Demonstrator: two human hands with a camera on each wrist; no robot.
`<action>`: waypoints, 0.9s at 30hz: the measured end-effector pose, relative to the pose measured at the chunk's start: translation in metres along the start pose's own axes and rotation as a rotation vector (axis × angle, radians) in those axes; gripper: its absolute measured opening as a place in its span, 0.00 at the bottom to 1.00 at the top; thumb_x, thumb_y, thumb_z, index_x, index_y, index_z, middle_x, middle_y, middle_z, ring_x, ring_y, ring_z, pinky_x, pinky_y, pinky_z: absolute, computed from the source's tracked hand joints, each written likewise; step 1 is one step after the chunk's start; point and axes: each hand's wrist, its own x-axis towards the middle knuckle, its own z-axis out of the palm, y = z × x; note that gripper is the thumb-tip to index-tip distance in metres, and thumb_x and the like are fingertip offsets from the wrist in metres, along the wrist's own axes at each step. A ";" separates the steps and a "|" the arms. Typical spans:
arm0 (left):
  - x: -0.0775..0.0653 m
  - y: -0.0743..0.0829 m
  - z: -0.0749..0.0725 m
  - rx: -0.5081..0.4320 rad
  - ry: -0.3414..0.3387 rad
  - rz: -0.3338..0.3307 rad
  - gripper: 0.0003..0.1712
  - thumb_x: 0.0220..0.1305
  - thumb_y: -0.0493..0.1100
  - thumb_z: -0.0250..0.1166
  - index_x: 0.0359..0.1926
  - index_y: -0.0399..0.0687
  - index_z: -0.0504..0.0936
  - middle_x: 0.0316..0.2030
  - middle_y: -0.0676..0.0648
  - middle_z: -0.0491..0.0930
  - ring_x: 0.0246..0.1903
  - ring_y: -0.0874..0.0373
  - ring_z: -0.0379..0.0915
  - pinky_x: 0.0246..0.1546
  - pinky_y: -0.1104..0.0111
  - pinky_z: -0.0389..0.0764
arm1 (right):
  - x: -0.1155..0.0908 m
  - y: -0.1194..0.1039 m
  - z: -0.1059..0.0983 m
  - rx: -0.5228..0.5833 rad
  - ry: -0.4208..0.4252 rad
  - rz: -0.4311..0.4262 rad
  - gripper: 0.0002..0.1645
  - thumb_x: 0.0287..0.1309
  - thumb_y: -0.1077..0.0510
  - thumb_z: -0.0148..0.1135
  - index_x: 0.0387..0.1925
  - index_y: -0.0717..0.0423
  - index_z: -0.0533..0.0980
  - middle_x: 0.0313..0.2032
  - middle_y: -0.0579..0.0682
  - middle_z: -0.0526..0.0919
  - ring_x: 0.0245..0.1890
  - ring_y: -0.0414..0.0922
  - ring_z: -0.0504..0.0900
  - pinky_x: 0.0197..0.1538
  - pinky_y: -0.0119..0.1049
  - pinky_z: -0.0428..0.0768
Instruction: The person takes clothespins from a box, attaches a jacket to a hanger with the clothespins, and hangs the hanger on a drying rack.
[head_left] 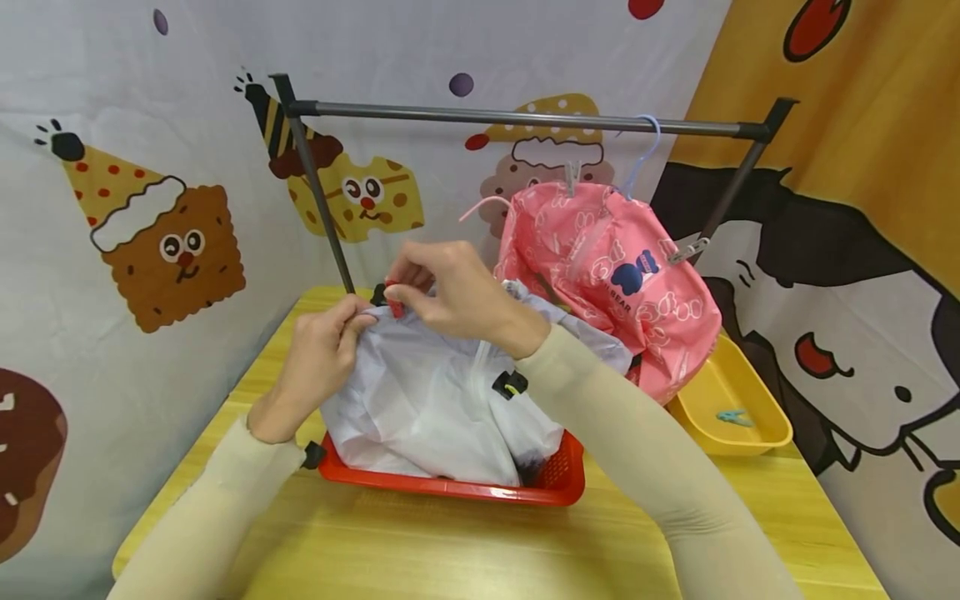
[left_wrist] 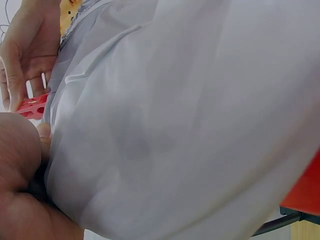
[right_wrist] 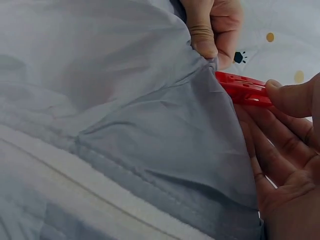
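Observation:
A thin pale grey garment with a zip (head_left: pixel 420 392) hangs in front of the rack, its lower part over a red basket (head_left: pixel 450 490). My left hand (head_left: pixel 315 358) pinches the garment's upper edge at the left. Just to the right of it, my right hand (head_left: pixel 468 292) holds a red clothespin (right_wrist: pixel 245 90) between thumb and fingers. In the right wrist view the clothespin's tip meets the fabric edge beside my left thumb. Whether it bites the cloth cannot be told. Whatever carries the garment from above is hidden behind my right hand and the cloth.
A dark metal rack (head_left: pixel 480 114) spans the back of the wooden table (head_left: pixel 420 542). From its bar a pink printed garment (head_left: pixel 607 275) hangs on a blue hanger (head_left: pixel 643 158), with grey clothespins (head_left: pixel 572 177) on it. At the right, a yellow basin (head_left: pixel 750 437) holds a teal clothespin (head_left: pixel 734 417).

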 end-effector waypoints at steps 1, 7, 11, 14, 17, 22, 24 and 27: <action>0.000 0.000 0.000 -0.001 -0.001 0.000 0.03 0.79 0.33 0.73 0.43 0.39 0.89 0.23 0.48 0.79 0.21 0.61 0.66 0.28 0.76 0.66 | -0.001 0.000 0.000 -0.001 -0.006 0.007 0.05 0.76 0.62 0.79 0.42 0.58 0.88 0.37 0.50 0.96 0.38 0.40 0.94 0.48 0.29 0.91; 0.002 0.002 0.000 -0.004 0.009 0.001 0.03 0.79 0.33 0.73 0.43 0.38 0.89 0.24 0.46 0.82 0.21 0.60 0.66 0.28 0.77 0.66 | -0.003 0.002 -0.002 -0.033 -0.043 0.032 0.04 0.77 0.62 0.78 0.43 0.58 0.88 0.39 0.51 0.96 0.38 0.41 0.95 0.47 0.31 0.91; 0.003 0.002 0.002 0.007 0.009 0.005 0.02 0.78 0.31 0.73 0.43 0.39 0.90 0.25 0.45 0.85 0.21 0.60 0.67 0.27 0.77 0.67 | -0.005 0.004 -0.001 -0.067 -0.080 0.065 0.05 0.78 0.61 0.77 0.46 0.59 0.87 0.40 0.52 0.97 0.40 0.42 0.95 0.47 0.31 0.91; 0.003 0.002 0.003 0.015 0.008 0.006 0.03 0.78 0.31 0.73 0.42 0.39 0.90 0.25 0.44 0.85 0.21 0.60 0.67 0.27 0.76 0.67 | -0.005 0.004 0.001 -0.104 -0.106 0.093 0.07 0.80 0.59 0.76 0.49 0.60 0.88 0.42 0.52 0.98 0.42 0.42 0.96 0.49 0.31 0.91; 0.002 0.001 0.004 0.014 0.006 0.001 0.02 0.78 0.32 0.73 0.42 0.38 0.89 0.24 0.45 0.85 0.20 0.61 0.67 0.27 0.76 0.67 | -0.007 0.005 0.004 -0.138 -0.117 0.114 0.10 0.81 0.57 0.75 0.53 0.60 0.89 0.45 0.52 0.98 0.44 0.42 0.97 0.51 0.32 0.92; 0.000 0.001 0.005 0.015 0.000 -0.003 0.03 0.79 0.34 0.73 0.43 0.38 0.89 0.24 0.45 0.84 0.21 0.60 0.68 0.28 0.77 0.68 | -0.011 0.006 0.008 -0.175 -0.111 0.126 0.13 0.82 0.55 0.75 0.58 0.59 0.90 0.48 0.51 0.99 0.47 0.42 0.97 0.53 0.35 0.93; -0.001 0.001 0.005 0.015 -0.001 -0.007 0.03 0.80 0.34 0.72 0.43 0.38 0.89 0.24 0.45 0.84 0.21 0.60 0.68 0.28 0.77 0.68 | -0.012 0.005 0.009 -0.198 -0.114 0.123 0.15 0.82 0.54 0.75 0.60 0.58 0.90 0.50 0.50 0.99 0.48 0.41 0.97 0.54 0.35 0.93; -0.002 0.001 0.006 0.012 -0.002 -0.016 0.03 0.80 0.34 0.72 0.43 0.39 0.89 0.24 0.46 0.85 0.21 0.60 0.68 0.28 0.77 0.67 | -0.015 0.004 0.010 -0.233 -0.117 0.111 0.17 0.82 0.53 0.75 0.63 0.57 0.90 0.53 0.50 0.98 0.50 0.41 0.97 0.55 0.36 0.93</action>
